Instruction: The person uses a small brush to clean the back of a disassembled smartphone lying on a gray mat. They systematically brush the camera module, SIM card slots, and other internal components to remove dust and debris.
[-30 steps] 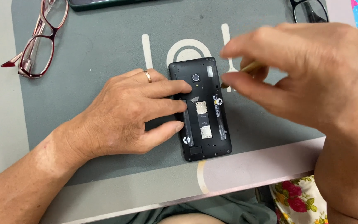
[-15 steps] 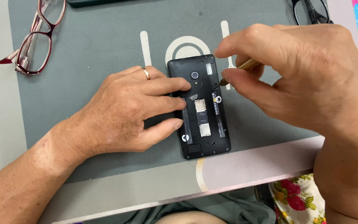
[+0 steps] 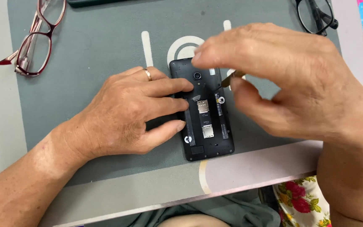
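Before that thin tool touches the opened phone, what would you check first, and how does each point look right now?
1. Phone lies flat on the grey mat: ok.
2. Left hand steadies the phone's edge with its fingertips: ok.
3. Back cover off, card slots exposed: ok.
4. Right hand pinches the thin tool: ok, though its tip is mostly hidden.
5. Tool tip lined up with its spot: cannot tell.
6. Red glasses and black glasses lie apart from the hands: ok.

Opened phone (image 3: 204, 122) lies on the mat (image 3: 106, 46) — glasses (image 3: 36, 40) far left, spectacles (image 3: 316, 14) far right
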